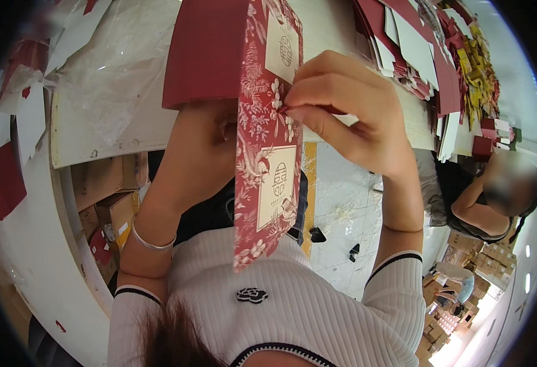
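White worktable [85,147] strewn with red card. Patterned red card box [267,131] stands upright at centre. Right hand [348,113], at 3 o'clock, pinches its edge for folding. Left hand [204,144] braces behind; grip hidden.

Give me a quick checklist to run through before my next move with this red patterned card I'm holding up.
1. Right hand pinching the edge of the red patterned card: ok.
2. Left hand backing the card: cannot tell, it is mostly hidden behind the card.
3. Cream label panel facing the camera and uncovered: ok.
4. Card flat, no creases: cannot tell, the fisheye bends it.
5. Plain dark red sheet lying apart from the card: cannot tell, they overlap in view.
6. Nearby person away from both hands: ok.
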Demonstrator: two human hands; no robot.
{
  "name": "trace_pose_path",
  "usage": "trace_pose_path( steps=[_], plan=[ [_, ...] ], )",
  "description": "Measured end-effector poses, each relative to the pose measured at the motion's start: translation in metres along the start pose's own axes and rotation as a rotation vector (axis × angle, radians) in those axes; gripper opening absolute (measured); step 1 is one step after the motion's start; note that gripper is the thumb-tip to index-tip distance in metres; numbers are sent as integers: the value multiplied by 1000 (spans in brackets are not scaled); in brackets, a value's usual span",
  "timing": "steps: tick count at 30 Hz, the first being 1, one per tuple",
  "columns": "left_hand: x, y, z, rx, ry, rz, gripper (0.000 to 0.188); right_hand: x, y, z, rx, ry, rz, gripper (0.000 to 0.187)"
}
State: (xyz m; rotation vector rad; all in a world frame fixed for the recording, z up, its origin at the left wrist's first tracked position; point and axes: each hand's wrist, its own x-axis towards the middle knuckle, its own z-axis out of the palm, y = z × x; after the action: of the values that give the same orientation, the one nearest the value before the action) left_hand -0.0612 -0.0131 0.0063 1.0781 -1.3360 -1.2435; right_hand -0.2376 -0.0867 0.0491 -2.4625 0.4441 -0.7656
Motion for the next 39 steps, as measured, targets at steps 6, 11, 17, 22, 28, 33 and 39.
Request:
trace_pose_path(
  steps=[6, 11, 17, 22, 28, 33, 39],
  plan=[
    [-6, -1, 2, 275, 58, 193, 17, 0, -15, 2, -333, -23, -111, 19],
    [-5, -10, 10, 302, 147, 292, 17, 1, -8, -3, 106, -3, 151, 15],
    [15, -33, 11, 321, 243, 638, 21, 3, -12, -4, 26, -8, 248, 13],
    [12, -29, 13, 293, 191, 570, 24, 3, -15, 1, -62, 2, 195, 12],
    [-1, -17, 14, 202, 138, 464, 27, 1, -14, 12, -264, 50, 152, 12],
    [20, -38, 19, 158, 162, 492, 30, -5, -9, 19, -245, 144, 80, 14],
    [7, -27, 19, 188, 144, 482, 34, -7, -10, 20, -181, 158, 153, 13]
  ],
)
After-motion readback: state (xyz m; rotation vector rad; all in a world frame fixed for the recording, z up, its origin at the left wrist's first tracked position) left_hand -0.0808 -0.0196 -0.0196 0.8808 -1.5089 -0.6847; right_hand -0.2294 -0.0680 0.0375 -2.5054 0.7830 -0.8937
